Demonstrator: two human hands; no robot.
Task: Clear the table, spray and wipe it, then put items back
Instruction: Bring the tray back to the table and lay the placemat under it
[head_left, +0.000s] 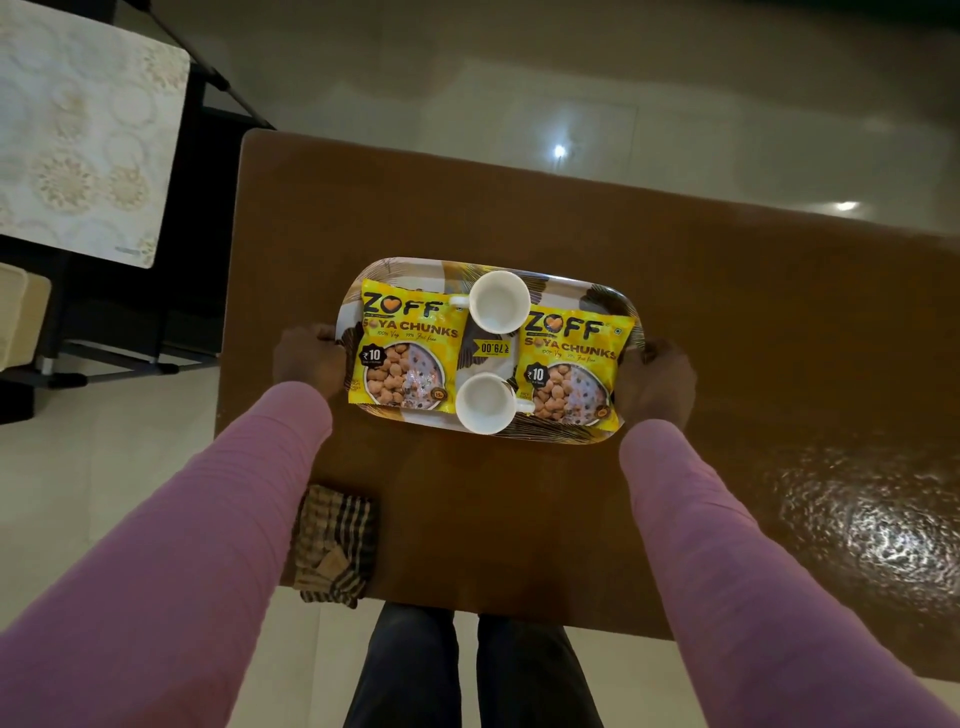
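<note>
Tray (597, 291), gripped between both hands (309, 358)

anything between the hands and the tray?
Nothing visible. The left hand and right hand are already on the tray's two short ends. The packets and cups sit on the tray, between the hands, not blocking either grip. The folded cloth lies apart at the near table edge.

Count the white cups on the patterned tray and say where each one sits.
2. One white ceramic cup sits at the far middle of the patterned oval tray, handle pointing left. The other white cup sits at the near middle, handle pointing right. Both lie between the two yellow soya chunk packets; none appears hidden.
</note>
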